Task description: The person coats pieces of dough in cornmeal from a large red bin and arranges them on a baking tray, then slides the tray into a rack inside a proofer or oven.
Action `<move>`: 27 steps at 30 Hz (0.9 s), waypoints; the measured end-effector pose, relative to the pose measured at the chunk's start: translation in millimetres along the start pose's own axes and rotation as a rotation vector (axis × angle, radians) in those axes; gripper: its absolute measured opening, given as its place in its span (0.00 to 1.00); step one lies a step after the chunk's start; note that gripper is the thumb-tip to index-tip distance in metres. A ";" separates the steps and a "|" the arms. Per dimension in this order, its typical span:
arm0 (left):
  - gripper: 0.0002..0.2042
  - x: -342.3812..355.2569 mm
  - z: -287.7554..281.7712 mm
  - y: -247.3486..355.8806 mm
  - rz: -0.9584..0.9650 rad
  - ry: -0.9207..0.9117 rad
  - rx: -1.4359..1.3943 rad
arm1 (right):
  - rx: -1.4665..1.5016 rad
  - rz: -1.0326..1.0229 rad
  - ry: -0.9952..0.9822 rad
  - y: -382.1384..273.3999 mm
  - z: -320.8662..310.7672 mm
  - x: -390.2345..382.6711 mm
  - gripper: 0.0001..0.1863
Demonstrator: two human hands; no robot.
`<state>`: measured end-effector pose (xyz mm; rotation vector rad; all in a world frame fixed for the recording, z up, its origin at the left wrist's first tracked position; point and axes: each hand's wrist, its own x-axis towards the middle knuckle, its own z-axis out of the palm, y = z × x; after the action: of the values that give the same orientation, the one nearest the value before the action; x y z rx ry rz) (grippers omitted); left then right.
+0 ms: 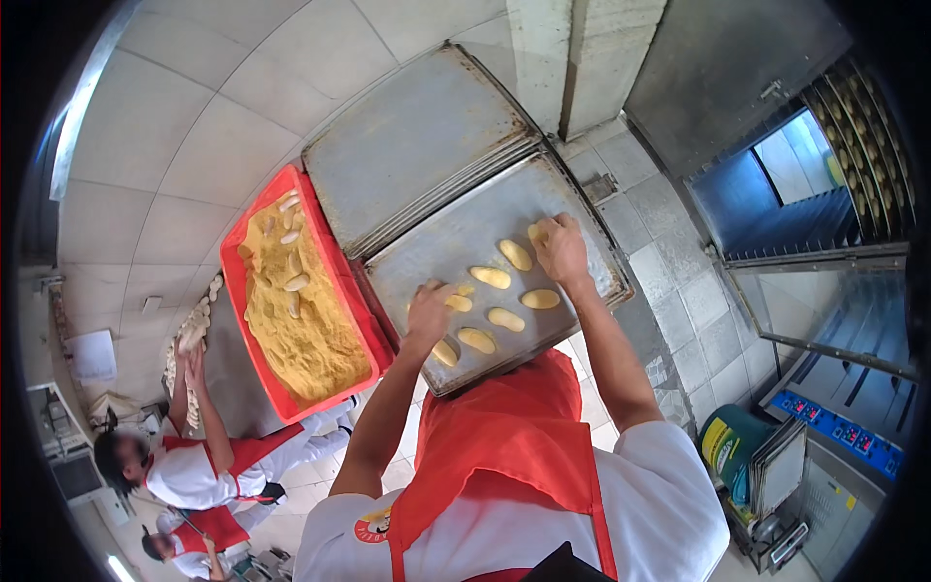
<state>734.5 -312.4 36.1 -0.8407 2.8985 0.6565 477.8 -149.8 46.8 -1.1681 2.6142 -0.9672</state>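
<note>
Oblong pale-yellow dough pieces (pixel 492 276) lie spread over the metal tray (pixel 417 272) in front of me. My left hand (pixel 428 312) is at the tray's left side, fingers curled down on a dough piece that they partly hide. At the upper right of the tray, my right hand (pixel 561 250) has its fingers closed on another dough piece (pixel 535 233). To the left, a red bin (pixel 359 398) holds yellow crumbs (pixel 301 349) with several pale dough pieces on top.
Stacked empty trays (pixel 407 145) adjoin mine at the back. A co-worker (pixel 208 475) handles dough at a counter (pixel 238 359) on the left, another person (pixel 199 543) beyond. Open rack cabinets (pixel 844 155), a control panel (pixel 834 432) and a green drum (pixel 727 451) stand right.
</note>
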 end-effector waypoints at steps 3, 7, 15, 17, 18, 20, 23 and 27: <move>0.18 2.3 4.9 -5.3 0.103 0.045 -0.009 | -0.038 0.132 -0.140 -30.0 13.6 -9.2 0.11; 0.20 -8.5 -18.5 4.6 0.076 0.096 -0.004 | -0.122 0.157 -0.355 -45.6 33.3 -15.0 0.11; 0.32 -91.8 -101.2 -178.4 -0.390 0.581 0.201 | -0.366 0.022 -0.278 -127.5 29.5 -29.6 0.15; 0.42 -137.9 -116.8 -231.2 -0.765 0.436 0.233 | 0.097 -0.058 -0.201 -161.3 49.0 -39.5 0.18; 0.52 -166.3 -131.1 -258.6 -0.806 0.303 -0.079 | 0.227 -0.013 -0.324 -194.2 57.5 -45.6 0.18; 0.60 -219.2 -115.7 -307.3 -1.037 0.193 0.099 | 0.391 -0.021 -0.556 -269.5 96.4 -69.1 0.21; 0.65 -233.3 -102.4 -329.0 -1.135 0.298 -0.534 | 0.300 -0.339 -0.475 -323.0 224.8 -136.3 0.40; 0.63 -209.8 -56.5 -345.9 -0.463 0.679 -0.448 | 0.170 -0.002 -0.596 -424.1 294.7 -133.7 0.45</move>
<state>1097.2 -494.4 -10.9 -2.0650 2.8930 1.1633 940.1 -416.0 48.6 -1.1880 2.0225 -0.6848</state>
